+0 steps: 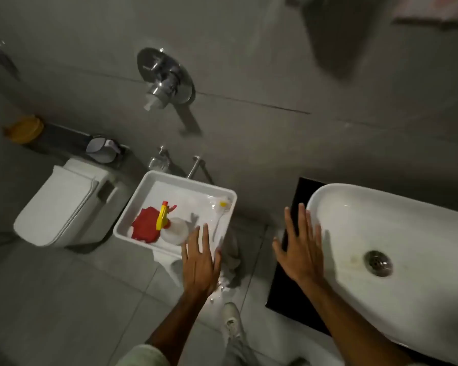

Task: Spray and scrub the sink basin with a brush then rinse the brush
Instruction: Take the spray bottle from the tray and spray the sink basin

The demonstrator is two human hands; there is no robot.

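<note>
Head view is being cropped at the oval glossy sink basin point(397, 233), right. Left hand point(200, 262) and right hand point(300, 252) are being held spread, empty. Spray bottle point(169, 225) and blurred brush point(221, 215) are being kept in the square white tray point(132, 215).

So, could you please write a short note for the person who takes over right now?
Left hand: open, empty, over the near corner of the white tray.
Right hand: open, empty, at the left rim of the sink basin.
Spray bottle, brush and a red cloth lie in the tray.
Done: nothing visible; the basin looks dry, with stains near the drain.
Left: spray, scrub, rinse the brush.
</note>
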